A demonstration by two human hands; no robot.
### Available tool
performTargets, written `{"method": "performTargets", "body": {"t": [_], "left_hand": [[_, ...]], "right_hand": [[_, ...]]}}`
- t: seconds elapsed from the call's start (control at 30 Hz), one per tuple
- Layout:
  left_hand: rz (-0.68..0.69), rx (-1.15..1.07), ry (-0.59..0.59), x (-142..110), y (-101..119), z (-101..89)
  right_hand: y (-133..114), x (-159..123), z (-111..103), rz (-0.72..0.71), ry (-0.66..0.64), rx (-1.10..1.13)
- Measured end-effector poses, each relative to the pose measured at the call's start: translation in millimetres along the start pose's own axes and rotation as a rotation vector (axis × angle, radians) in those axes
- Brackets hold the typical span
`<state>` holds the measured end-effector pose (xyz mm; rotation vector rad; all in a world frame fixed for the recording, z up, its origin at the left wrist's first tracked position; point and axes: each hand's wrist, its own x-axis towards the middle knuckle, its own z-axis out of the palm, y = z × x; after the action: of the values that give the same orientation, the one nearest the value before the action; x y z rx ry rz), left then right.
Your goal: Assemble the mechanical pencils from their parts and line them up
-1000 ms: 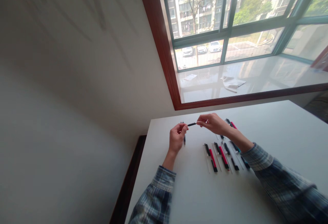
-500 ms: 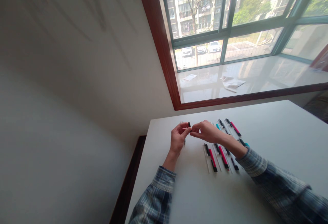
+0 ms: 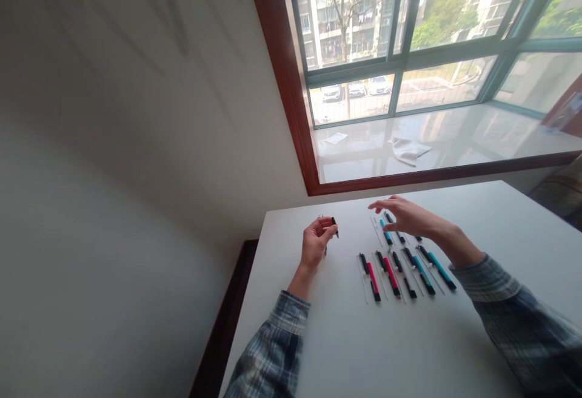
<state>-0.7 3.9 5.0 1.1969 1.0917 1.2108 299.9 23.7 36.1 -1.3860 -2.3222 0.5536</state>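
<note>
Hands: left hand [image 3: 314, 241] pinches a short black pen piece [image 3: 334, 226] upright at its fingertips; right hand [image 3: 406, 216] hangs open, fingers spread, just above the far row, holding nothing.
Laid out: near row [image 3: 391, 276] of five pens, red, black and teal, side by side on the tabletop [image 3: 345, 325]; shorter far row [image 3: 386, 231], partly beneath right hand.
Left over: pen piece, held left of both rows, not yet set down.
Around: thin clear strips [image 3: 362, 279] beside the pens; white cloth [image 3: 408, 150] and paper [image 3: 336, 138] on the windowsill [image 3: 454, 161].
</note>
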Motion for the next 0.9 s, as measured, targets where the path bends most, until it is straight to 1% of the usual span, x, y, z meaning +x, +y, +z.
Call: {"method": "performTargets", "body": {"t": [0.13,0.23,0.37,0.53,0.73,0.83,0.9], "left_hand": [[-0.004,-0.005,-0.007,-1.4,-0.8,2.7],[-0.010,0.004,-0.031,-2.8,0.3,4.6],[-0.013,0.010,-0.046,-2.9,2.6,5.0],[-0.011,-0.025,-0.011,-1.0,4.8,4.5],[-0.023,-0.043,-0.009,-2.5,8.1,3.6],[-0.026,-0.040,-0.013,-3.4,9.4,3.7],[-0.027,-0.043,-0.013,-3.6,9.9,3.8]], "right_hand": [[21.9,-28.9,5.4,0.051,-0.054,0.008],[25.9,-38.7,8.5,0.113,-0.054,0.025],[19.8,-34.1,10.5,0.125,-0.065,0.053],[11.4,-24.8,14.1,0.106,-0.148,0.064],[14.2,-24.3,13.9,0.113,-0.165,0.056],[9.6,-20.6,10.1,0.065,-0.132,0.033],[-3.4,-15.3,7.5,-0.007,-0.053,0.015]]}}
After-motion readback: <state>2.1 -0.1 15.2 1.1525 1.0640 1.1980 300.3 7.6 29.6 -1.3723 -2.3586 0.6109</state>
